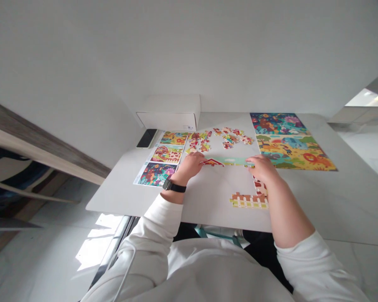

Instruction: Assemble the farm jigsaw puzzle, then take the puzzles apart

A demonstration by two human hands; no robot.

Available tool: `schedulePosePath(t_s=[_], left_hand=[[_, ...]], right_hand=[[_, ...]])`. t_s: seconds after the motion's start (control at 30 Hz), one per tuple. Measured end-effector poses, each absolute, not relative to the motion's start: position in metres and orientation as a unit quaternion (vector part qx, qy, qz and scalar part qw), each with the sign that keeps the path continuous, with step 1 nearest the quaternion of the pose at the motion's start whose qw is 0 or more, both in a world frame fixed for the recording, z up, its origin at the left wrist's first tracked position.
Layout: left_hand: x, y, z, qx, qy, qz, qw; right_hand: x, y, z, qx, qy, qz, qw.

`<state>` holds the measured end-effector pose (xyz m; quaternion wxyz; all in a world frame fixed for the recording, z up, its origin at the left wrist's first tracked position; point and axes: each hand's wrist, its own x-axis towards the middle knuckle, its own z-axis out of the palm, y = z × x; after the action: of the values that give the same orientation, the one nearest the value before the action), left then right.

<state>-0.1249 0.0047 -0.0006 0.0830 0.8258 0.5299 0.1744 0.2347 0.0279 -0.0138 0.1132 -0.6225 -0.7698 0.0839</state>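
On smooth pale table [214, 197]: thin, flat puzzle strip [231, 161], long and narrow. Left hand [193, 164] and right hand [263, 167] at opposite ends, fingers bent; impossible to tell whether pinching or merely touching. Nearer, L-shaped section [249, 202], fence-printed, knobbed. Beyond, loose lobed pieces [230, 139].

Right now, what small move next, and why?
Perhaps have the left hand pick a loose jigsaw piece to try beneath the sky strip: brown-patched pieces lie between its right end and the fence strip, but none show below its red roof.
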Motion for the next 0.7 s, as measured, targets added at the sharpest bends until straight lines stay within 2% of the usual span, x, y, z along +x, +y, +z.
schedulePosePath(t_s=[0.4,0.7], left_hand=[[-0.117,0.017,-0.011,0.821,0.537,0.182,0.060],[-0.117,0.029,-0.015,0.809,0.546,0.208,0.065]], right_hand=[[0.230,0.037,-0.023,-0.639,-0.748,0.067,0.165],[0.229,0.039,-0.020,-0.644,-0.744,0.069,0.160]])
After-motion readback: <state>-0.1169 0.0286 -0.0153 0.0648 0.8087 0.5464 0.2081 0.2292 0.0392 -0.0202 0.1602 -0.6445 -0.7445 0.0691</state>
